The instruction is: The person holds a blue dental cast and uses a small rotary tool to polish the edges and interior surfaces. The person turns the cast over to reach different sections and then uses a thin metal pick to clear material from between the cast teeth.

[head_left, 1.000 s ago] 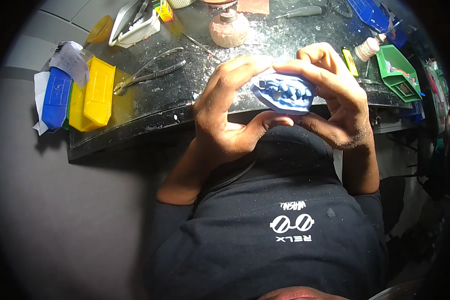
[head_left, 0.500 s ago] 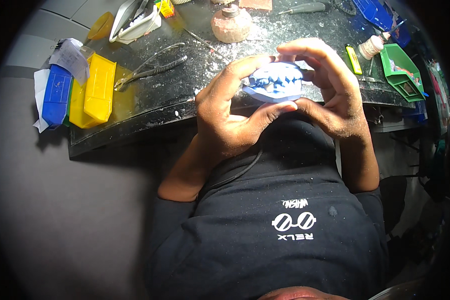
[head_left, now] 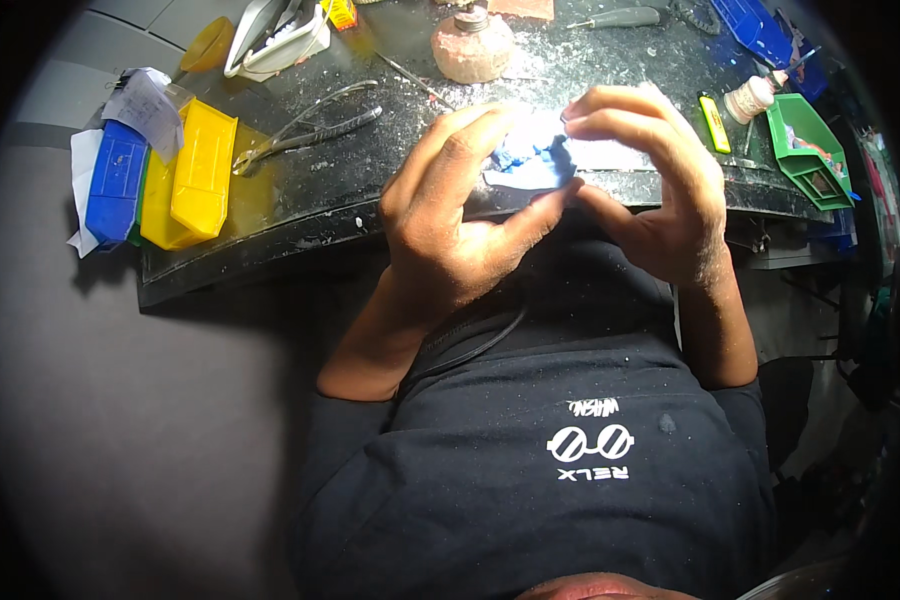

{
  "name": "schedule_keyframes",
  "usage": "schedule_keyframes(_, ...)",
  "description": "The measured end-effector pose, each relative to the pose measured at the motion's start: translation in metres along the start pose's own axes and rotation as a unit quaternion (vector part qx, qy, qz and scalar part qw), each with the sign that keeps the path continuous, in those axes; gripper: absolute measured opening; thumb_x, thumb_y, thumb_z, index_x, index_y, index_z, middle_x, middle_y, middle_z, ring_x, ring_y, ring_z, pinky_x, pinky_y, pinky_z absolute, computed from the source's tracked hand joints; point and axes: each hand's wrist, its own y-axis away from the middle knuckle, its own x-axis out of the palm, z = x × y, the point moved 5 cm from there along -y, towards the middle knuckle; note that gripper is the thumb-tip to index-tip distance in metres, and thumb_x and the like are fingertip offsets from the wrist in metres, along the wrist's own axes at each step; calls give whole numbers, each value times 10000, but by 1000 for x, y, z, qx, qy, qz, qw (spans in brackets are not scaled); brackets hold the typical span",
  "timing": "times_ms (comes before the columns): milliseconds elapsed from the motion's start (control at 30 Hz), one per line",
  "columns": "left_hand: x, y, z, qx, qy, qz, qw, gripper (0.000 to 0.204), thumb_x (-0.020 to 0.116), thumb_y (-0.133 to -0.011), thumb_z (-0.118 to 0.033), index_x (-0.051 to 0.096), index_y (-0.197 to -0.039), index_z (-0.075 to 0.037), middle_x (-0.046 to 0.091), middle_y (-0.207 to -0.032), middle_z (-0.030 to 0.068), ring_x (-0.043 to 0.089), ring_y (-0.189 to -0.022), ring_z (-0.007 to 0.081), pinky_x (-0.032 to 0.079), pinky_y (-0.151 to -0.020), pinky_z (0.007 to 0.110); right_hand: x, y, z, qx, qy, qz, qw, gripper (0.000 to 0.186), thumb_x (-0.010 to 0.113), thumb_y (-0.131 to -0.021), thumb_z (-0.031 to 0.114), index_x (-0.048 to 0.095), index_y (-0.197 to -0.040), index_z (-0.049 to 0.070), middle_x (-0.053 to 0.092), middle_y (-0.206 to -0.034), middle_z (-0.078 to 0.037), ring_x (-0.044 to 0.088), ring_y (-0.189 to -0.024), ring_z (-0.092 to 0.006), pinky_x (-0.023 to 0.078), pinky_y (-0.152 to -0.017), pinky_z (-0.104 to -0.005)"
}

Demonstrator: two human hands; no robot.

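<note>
A person holds a blue dental model [head_left: 530,175] in front of the body, at the near edge of a dark counter [head_left: 315,190] dusted with white powder. Take the model as the middle of a dial, with 12 pointing away from the person. The left hand [head_left: 440,220] grasps it from 8 o'clock, fingers round the far side and thumb along the lower edge. The right hand [head_left: 665,180] grasps it from 3 o'clock, its thumb tip at the lower right corner and its bent fingers at the upper edge; glare there hides the exact contact and washes out the top of the model

Out at 9 o'clock lie pliers [head_left: 268,150] with their handles spread, and beyond them stand a yellow bin [head_left: 205,160] and a blue bin [head_left: 115,180], with creased paper [head_left: 145,110] over the top. At 10 o'clock are a thin metal tool [head_left: 410,76] and, farther off, a white container [head_left: 275,62] holding implements. A rounded, pink-crusted jar [head_left: 473,52] with a metal cap stands at 11, and a grey-handled tool [head_left: 620,17] lies at 1. Toward 3 o'clock come a yellow lighter [head_left: 714,124], a pinkish-white bottle [head_left: 748,102] and a green bin [head_left: 785,120] with pinkish bits inside
</note>
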Motion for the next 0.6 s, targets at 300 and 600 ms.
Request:
schedule_keyframes(300,1,5,2,6,30,-25,999,530,937,-721,-94,670,-1159,36,723,-1105,205,741,-1012,334,606,-870,387,-2,4,13,-37,56,-5,998,420,851,-748,21,731,-1147,71,710,-1201,-106,692,-1121,-295,565,-955,-399)
schedule_keyframes(600,1,9,7,24,35,-30,999,539,946,-724,-112,665,-1159,40,725,-1115,216,740,-1027,344,604,-886,393,-3,6,16,-48,65,-7,997,397,842,-772,35,740,-1155,62,710,-1209,-120,694,-1119,-300,562,-962,-403)
